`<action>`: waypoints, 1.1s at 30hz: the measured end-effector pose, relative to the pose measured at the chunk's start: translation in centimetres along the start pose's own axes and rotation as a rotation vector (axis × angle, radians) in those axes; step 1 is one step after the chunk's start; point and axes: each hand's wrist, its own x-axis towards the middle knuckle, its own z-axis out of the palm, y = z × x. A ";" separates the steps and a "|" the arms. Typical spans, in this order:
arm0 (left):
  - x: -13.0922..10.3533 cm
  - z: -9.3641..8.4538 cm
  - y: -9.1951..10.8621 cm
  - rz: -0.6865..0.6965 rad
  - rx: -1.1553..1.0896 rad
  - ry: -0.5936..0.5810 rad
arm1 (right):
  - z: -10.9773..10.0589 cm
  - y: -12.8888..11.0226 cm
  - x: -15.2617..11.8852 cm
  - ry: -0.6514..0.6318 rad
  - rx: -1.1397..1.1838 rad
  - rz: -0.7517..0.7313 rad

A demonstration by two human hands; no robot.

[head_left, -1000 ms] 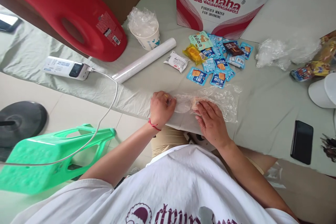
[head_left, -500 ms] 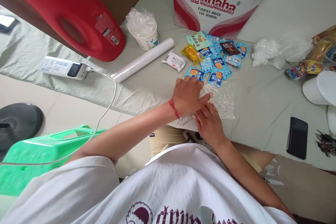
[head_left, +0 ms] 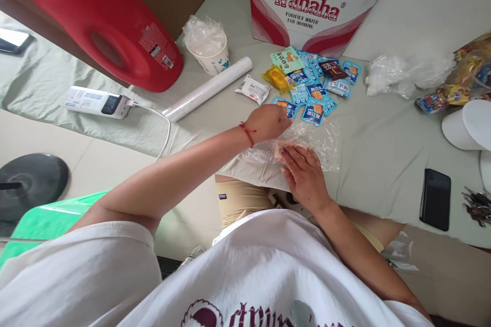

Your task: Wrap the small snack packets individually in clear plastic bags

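A pinkish item (head_left: 280, 148) lies on a crinkled sheet of clear plastic film (head_left: 328, 138) near the table's front edge. Resting over its right part is my right hand (head_left: 307, 176), palm down with its fingers laid out flat. Just beyond the item, my left hand (head_left: 270, 122) is closed, with the fingers curled under; what they hold, if anything, is hidden. Several blue snack packets (head_left: 312, 112) lie beyond my hands, with a yellow packet (head_left: 278, 79), a brown packet (head_left: 333, 69) and a white packet (head_left: 253, 90) close by.
Farther left are a white film roll (head_left: 209, 89), a paper cup (head_left: 210, 59), a red jug (head_left: 134, 46) and a power bank (head_left: 95, 102) with a cable. A Wahaha box (head_left: 310, 5) stands behind. At right are crumpled plastic (head_left: 406, 74), white cups (head_left: 466, 125), a phone (head_left: 435, 199) and keys (head_left: 477, 207).
My left hand has moved up and left, off my right hand, and its fingers have curled in. The pinkish item has come into view beside my right fingers.
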 end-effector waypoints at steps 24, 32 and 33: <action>0.9 -0.1 -1.0 0.177 -0.164 -0.072 | 0.0 1.0 -0.3 0.051 0.092 -0.041; 1.4 -1.3 -0.3 0.092 -0.517 0.032 | 0.3 1.4 -0.8 0.073 0.178 -0.038; 1.4 -1.7 -0.3 0.105 -0.548 0.022 | 0.3 1.5 -0.7 0.065 0.175 -0.034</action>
